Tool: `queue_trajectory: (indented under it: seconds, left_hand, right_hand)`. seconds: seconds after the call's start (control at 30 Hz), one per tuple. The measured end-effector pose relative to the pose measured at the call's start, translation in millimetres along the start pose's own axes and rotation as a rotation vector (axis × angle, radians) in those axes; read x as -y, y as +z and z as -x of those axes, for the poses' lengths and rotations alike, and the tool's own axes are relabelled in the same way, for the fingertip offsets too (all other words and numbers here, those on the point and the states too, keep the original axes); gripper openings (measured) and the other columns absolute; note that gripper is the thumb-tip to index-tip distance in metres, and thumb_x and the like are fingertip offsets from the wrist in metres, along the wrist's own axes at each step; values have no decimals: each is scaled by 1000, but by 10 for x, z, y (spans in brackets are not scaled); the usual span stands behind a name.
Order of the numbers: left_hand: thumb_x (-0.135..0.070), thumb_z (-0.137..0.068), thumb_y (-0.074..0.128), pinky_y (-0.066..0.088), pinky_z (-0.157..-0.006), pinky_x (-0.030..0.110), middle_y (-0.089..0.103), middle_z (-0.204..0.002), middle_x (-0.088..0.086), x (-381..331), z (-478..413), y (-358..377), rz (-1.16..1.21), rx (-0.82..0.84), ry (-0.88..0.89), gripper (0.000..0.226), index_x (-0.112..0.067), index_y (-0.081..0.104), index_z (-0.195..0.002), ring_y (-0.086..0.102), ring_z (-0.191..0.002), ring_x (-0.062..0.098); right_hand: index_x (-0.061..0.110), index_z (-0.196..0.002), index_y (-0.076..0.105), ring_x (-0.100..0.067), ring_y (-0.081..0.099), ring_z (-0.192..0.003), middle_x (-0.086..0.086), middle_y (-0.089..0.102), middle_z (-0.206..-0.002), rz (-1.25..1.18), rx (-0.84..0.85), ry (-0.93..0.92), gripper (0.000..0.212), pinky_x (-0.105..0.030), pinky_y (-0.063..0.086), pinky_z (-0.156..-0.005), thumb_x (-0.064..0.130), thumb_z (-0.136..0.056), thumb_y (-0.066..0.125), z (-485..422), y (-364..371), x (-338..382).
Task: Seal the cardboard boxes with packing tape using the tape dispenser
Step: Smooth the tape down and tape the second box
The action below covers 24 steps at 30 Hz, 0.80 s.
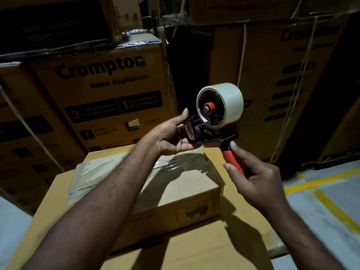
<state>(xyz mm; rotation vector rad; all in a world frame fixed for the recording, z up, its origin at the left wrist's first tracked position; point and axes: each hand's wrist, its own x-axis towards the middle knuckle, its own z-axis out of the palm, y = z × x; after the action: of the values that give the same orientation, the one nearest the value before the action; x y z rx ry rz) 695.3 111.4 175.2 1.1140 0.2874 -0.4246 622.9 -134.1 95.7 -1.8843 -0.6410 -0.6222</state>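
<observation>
Right hand (259, 184) grips the red handle of the dispenser (212, 133), fingers curled round it, index finger laid up along the handle toward the black frame. Left hand (171, 135) holds the front end of the dispenser: the thumb points up against the top of the clear flap and the curled fingers sit under the frame. Whether it also pinches a loose tape end cannot be told. The dispenser is held in the air above the far right corner of the box (185, 184), handle slanting down to the right. Its roll (231, 106) of pale tape sits on top, with the red hub facing the camera.

The box lies closed below the hands, and glossy tape (93, 172) lies across the left and far parts of its top. Both arms throw dark shadows over the lid. It rests on a wider carton (194, 254) that reaches to the bottom edge of the view.

Behind stand stacked yellow cartons (109, 90), one printed "Crompton Home Appliances", some tied with thin cord (241, 55). At the right lies grey floor (311, 221) marked with yellow lines (331, 207).
</observation>
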Motion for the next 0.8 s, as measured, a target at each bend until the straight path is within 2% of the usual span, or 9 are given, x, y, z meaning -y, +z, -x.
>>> queue_trajectory:
  seconds: [0.1, 0.2, 0.23, 0.33, 0.43, 0.5, 0.63, 0.7, 0.8]
  left_hand:
    - [-40, -95, 65, 59, -84, 52, 72, -101, 19, -53, -148, 56, -19, -38, -10, 40, -1, 65, -103, 72, -98, 34]
    - [-25, -100, 59, 56, -89, 52, 74, -88, 17, -42, -308, 93, -93, -40, -26, 31, 1, 70, -86, 73, -91, 30]
    - [-17, -100, 58, 56, -89, 52, 73, -87, 18, -36, -356, 99, -92, -34, -33, 26, 3, 69, -87, 73, -89, 30]
    - [0, -100, 50, 61, -75, 43, 72, -87, 19, -41, -476, 121, -180, -57, -23, 16, 5, 65, -96, 73, -78, 27]
    - [1, -97, 52, 61, -67, 36, 75, -88, 14, -106, -601, 121, -444, -77, 48, 15, -4, 66, -95, 73, -78, 24]
    - [1, -94, 57, 59, -75, 41, 77, -92, 11, -177, -630, 105, -565, -49, 65, 15, -9, 68, -97, 74, -80, 23]
    - [1, -92, 61, 57, -86, 45, 77, -96, 12, -309, -698, 27, -763, -5, 48, 15, -9, 70, -98, 74, -91, 25]
    - [0, -90, 64, 57, -83, 43, 75, -94, 15, -329, -773, -33, -759, -22, 50, 11, -8, 70, -92, 72, -83, 25]
    - [-2, -89, 67, 58, -81, 40, 76, -92, 15, -315, -861, -100, -804, -77, 105, 7, -7, 72, -88, 71, -78, 23]
  right_hand:
    - [27, -141, 52, -16, 71, -87, -5, 69, -120, 15, -27, 53, 58, -15, 56, -70, 35, -86, 69, -38, 0, -65]
    - [30, -140, 53, -19, 73, -89, -6, 71, -116, 5, -64, 96, 57, -28, 61, -69, 43, -86, 66, -54, 11, -111]
    - [31, -140, 53, -18, 73, -90, -6, 71, -115, 8, -76, 107, 57, -30, 62, -69, 43, -86, 67, -56, 16, -117]
    - [32, -139, 53, -7, 71, -84, -7, 72, -111, 29, -91, 126, 55, -23, 60, -67, 35, -87, 73, -58, 19, -113]
    - [31, -137, 53, 11, 62, -74, -6, 73, -107, 78, -72, 121, 57, -9, 51, -64, 29, -84, 71, -56, 30, -95]
    - [33, -137, 51, 14, 61, -73, -5, 73, -107, 82, -63, 138, 57, -6, 49, -64, 28, -84, 71, -58, 51, -87]
    - [35, -138, 49, 13, 59, -76, -7, 72, -110, 103, -43, 154, 58, -6, 50, -67, 31, -84, 70, -79, 81, -86]
    - [34, -139, 49, 7, 61, -75, -5, 71, -115, 136, -26, 162, 59, -7, 51, -66, 33, -84, 70, -93, 122, -77]
    - [32, -139, 51, -4, 67, -77, 0, 69, -120, 193, -16, 192, 58, -17, 57, -68, 32, -85, 71, -131, 199, -60]
